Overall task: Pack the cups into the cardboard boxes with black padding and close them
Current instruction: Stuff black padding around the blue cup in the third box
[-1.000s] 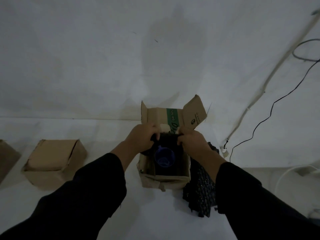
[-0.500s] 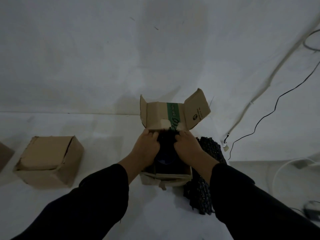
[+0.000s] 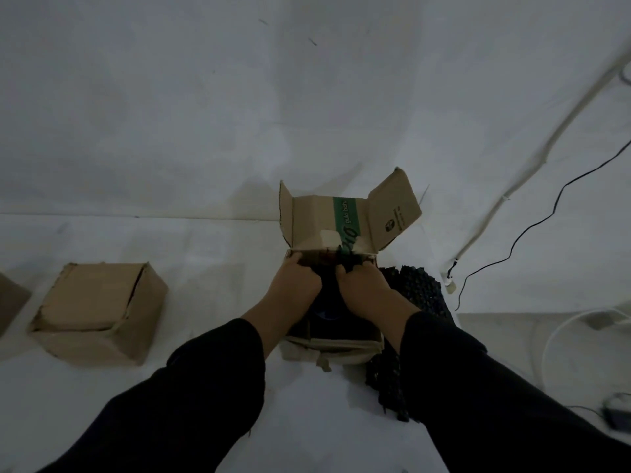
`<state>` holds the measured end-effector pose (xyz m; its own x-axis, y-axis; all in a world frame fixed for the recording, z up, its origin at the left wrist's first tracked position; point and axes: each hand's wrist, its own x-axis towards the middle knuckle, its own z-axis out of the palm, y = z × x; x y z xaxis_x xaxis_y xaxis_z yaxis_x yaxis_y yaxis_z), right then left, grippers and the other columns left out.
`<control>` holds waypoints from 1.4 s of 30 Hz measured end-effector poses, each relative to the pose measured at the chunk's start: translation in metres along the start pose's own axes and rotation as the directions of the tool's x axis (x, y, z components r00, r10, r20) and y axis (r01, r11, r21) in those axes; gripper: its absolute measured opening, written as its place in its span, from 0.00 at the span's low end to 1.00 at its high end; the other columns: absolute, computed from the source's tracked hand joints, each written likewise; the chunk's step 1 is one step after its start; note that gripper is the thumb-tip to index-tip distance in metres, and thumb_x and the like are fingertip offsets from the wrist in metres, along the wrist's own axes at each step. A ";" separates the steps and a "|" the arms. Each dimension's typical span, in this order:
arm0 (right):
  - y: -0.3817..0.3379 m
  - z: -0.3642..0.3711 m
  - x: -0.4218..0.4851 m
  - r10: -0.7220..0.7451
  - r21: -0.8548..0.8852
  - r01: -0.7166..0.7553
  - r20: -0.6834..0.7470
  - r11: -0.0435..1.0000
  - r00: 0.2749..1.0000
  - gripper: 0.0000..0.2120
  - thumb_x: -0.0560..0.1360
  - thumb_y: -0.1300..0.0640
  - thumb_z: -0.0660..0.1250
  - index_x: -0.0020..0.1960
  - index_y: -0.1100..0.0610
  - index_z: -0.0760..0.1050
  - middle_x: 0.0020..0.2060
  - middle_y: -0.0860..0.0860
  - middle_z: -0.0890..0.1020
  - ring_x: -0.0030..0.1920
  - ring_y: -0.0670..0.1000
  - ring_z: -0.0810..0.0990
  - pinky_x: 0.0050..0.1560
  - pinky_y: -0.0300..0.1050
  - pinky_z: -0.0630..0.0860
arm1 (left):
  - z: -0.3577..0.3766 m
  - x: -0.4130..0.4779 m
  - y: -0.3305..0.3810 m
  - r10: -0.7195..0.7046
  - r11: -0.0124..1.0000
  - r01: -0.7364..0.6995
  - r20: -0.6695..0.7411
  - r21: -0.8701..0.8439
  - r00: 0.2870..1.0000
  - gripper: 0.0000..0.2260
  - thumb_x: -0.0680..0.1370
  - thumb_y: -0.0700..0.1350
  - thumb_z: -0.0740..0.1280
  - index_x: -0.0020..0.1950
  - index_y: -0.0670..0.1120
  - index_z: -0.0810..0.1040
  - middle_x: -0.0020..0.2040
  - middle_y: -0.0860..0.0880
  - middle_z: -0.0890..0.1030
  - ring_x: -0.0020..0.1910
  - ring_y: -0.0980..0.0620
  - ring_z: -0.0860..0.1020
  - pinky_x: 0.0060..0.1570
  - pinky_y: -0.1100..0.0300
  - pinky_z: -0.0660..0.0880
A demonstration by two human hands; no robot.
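1. Centrally, the open cardboard box is placed, its flaps raised.
2. Black padding inside it is gripped by the curled left hand and right hand.
3. The blue cup is glimpsed beneath them, inside the box.

A closed box lies well left of the open box — spare padding just right. Inside sits a cup, padding behind it.

Black-sleeved forearms enter from the lower corners, converging at frame centre. Left hand and right hand side by side, backs up, fingers curled onto black padding.
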<state>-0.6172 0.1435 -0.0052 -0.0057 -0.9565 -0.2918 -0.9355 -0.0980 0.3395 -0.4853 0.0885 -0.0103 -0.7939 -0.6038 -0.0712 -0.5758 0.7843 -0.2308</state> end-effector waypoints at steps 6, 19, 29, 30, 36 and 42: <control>-0.002 -0.003 0.007 0.051 0.146 -0.057 0.045 0.988 0.998 0.15 0.79 0.58 0.57 0.64 0.61 0.66 0.59 0.60 0.77 0.59 0.59 0.75 0.58 0.51 0.69 | -0.003 0.006 0.007 -0.035 0.995 0.046 0.124 -0.088 0.992 0.08 0.74 0.40 0.68 0.52 0.41 0.79 0.51 0.41 0.79 0.50 0.43 0.79 0.57 0.52 0.72; -0.006 -0.006 0.013 0.109 0.298 -0.147 0.139 0.943 0.984 0.17 0.78 0.58 0.58 0.66 0.60 0.69 0.64 0.60 0.70 0.62 0.59 0.72 0.60 0.51 0.70 | 0.014 0.000 0.015 -0.103 0.992 0.088 -0.174 -0.091 0.979 0.16 0.46 0.43 0.77 0.26 0.45 0.74 0.18 0.50 0.71 0.19 0.52 0.71 0.49 0.53 0.79; -0.001 -0.007 0.029 0.029 0.433 -0.174 0.321 0.885 0.947 0.08 0.77 0.62 0.60 0.53 0.60 0.77 0.50 0.56 0.80 0.44 0.54 0.76 0.51 0.49 0.77 | 0.007 0.001 0.013 0.000 1.000 -0.003 0.125 0.028 0.992 0.16 0.78 0.40 0.56 0.65 0.36 0.65 0.56 0.40 0.78 0.58 0.42 0.74 0.71 0.46 0.32; -0.002 -0.006 0.030 0.038 0.438 -0.184 0.322 0.880 0.946 0.08 0.77 0.62 0.60 0.53 0.59 0.77 0.49 0.56 0.80 0.44 0.54 0.76 0.51 0.49 0.77 | 0.006 0.001 0.014 0.009 1.000 -0.013 0.147 0.025 0.989 0.16 0.78 0.40 0.56 0.65 0.36 0.65 0.57 0.40 0.78 0.59 0.41 0.74 0.70 0.47 0.32; -0.004 -0.007 0.024 0.038 0.420 -0.177 0.318 0.890 0.947 0.13 0.79 0.61 0.58 0.62 0.60 0.71 0.56 0.58 0.79 0.54 0.57 0.79 0.52 0.50 0.76 | -0.014 -0.008 0.008 -0.076 0.960 0.113 0.151 -0.254 0.986 0.14 0.76 0.40 0.63 0.60 0.38 0.71 0.44 0.45 0.80 0.50 0.43 0.77 0.69 0.51 0.63; -0.005 -0.009 0.005 0.059 0.281 -0.086 0.103 0.956 0.993 0.19 0.78 0.61 0.58 0.67 0.65 0.59 0.56 0.61 0.79 0.53 0.60 0.80 0.44 0.50 0.72 | 0.005 -0.017 -0.002 0.008 0.999 -0.011 0.076 0.032 0.997 0.04 0.65 0.41 0.74 0.32 0.45 0.81 0.30 0.49 0.80 0.41 0.45 0.78 0.70 0.34 0.56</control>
<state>-0.6095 0.1371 0.0002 -0.0972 -0.9273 -0.3614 -0.9929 0.0656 0.0987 -0.4696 0.0964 -0.0138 -0.7816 -0.6063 -0.1467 -0.5606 0.7859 -0.2611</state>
